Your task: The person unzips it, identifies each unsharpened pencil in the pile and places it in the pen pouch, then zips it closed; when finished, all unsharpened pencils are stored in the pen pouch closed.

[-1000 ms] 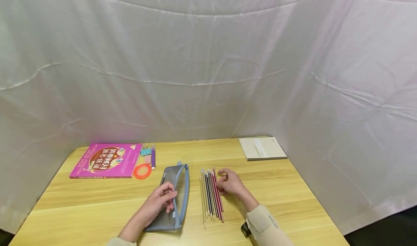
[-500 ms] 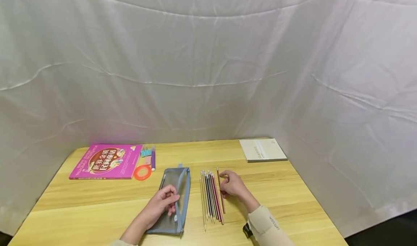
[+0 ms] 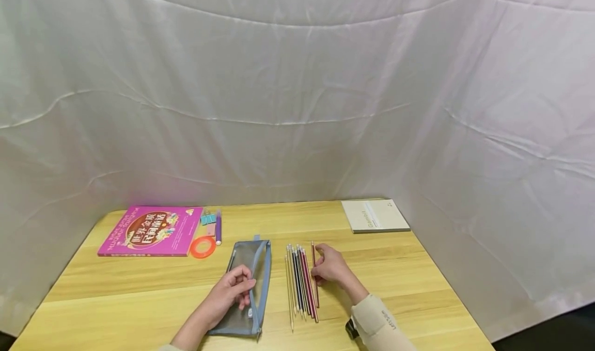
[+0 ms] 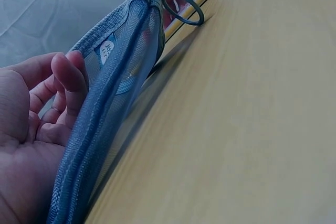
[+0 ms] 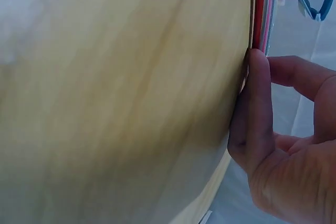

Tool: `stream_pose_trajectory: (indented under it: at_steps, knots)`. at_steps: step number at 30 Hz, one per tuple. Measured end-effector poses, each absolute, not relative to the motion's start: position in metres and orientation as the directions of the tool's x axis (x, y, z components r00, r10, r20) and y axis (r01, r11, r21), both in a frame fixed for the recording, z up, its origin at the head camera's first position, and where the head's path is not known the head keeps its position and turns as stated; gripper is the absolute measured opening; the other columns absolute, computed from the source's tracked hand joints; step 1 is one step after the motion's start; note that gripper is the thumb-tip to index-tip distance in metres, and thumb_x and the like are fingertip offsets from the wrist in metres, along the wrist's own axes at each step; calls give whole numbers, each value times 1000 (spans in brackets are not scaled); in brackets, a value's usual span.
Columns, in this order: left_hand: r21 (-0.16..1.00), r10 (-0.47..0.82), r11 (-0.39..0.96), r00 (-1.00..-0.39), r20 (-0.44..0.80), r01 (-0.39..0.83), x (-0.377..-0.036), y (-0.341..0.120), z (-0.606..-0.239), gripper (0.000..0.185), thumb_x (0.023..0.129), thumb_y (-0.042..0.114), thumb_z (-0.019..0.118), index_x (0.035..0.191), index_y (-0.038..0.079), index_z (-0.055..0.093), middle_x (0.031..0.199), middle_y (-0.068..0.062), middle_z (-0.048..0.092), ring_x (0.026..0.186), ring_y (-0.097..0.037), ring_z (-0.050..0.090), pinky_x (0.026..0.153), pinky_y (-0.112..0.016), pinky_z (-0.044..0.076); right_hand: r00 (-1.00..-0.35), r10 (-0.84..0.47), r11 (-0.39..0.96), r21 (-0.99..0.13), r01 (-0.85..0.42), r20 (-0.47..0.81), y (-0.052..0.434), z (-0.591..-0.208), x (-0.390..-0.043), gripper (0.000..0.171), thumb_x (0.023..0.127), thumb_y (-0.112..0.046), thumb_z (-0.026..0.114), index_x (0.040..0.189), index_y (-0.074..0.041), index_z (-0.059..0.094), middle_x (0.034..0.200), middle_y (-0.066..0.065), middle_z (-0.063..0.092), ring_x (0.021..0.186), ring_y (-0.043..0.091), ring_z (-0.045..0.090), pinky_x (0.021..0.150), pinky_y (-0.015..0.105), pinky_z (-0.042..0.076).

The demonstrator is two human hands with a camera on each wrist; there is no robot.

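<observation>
White sheeting hangs creased all around, wrapping the back and both sides. Below it sits a pale wooden counter, grain running crosswise, evenly lit. Dark floor shows past the right edge.

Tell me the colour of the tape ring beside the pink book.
Orange. The tape ring shows best in the head view.

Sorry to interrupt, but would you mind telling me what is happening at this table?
A person sits at a wooden table. Their left hand holds a grey mesh pencil case lying flat, while the right hand touches the rightmost red pencil of a row of pencils beside the case.
</observation>
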State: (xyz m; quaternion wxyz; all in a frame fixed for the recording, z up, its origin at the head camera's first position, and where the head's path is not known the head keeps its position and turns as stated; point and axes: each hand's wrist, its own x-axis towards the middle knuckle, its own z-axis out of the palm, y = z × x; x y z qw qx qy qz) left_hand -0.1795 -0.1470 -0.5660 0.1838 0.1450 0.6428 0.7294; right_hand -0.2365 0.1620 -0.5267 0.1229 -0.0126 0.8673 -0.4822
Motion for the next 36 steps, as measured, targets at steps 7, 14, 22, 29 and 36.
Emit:
stream_pose_trajectory:
  at_steps: [7, 14, 22, 29, 36]
  knots:
    - [990, 454, -108, -890, -30, -89, -179, -147, -566, 32, 106, 20, 59, 108, -9, 44, 80, 1, 55, 65, -7, 60, 56, -20, 53, -973, -141, 548, -833, 74, -180, 164, -526, -236, 81, 79, 12, 71, 151, 10, 37, 80, 11, 65, 53, 19, 64, 51, 35, 60]
    - [990, 453, -107, -891, -36, -95, -179, -147, -565, 33, 106, 21, 58, 109, -8, 43, 81, 1, 55, 66, -7, 60, 56, -20, 52, -977, -109, 438, -891, 120, -185, 165, -525, -238, 86, 81, 13, 70, 157, 5, 29, 80, 12, 63, 52, 17, 62, 51, 34, 60]
    - [989, 451, -105, -891, -42, -100, -179, -147, -564, 34, 106, 21, 58, 109, -9, 43, 82, 1, 55, 66, -7, 60, 56, -20, 52, -978, -94, 335, -931, 144, -185, 161, -517, -237, 102, 82, 14, 69, 165, -8, 13, 87, 11, 58, 56, 18, 63, 55, 37, 62]
    - [989, 456, -108, -889, -42, -102, -179, -147, -564, 34, 107, 22, 58, 109, -9, 42, 82, 1, 55, 66, -8, 60, 57, -20, 52, -978, -121, 258, -957, 133, -169, 155, -514, -233, 110, 82, 15, 70, 166, -13, 5, 88, 12, 56, 56, 18, 63, 55, 37, 63]
    - [988, 451, -115, -891, -44, -107, -179, -148, -564, 31, 107, 21, 58, 107, -5, 43, 82, 1, 54, 66, -7, 60, 56, -20, 52, -986, -108, 186, -977, 103, -125, 144, -515, -228, 112, 80, 18, 69, 165, -12, 3, 91, 13, 53, 60, 19, 63, 54, 37, 62]
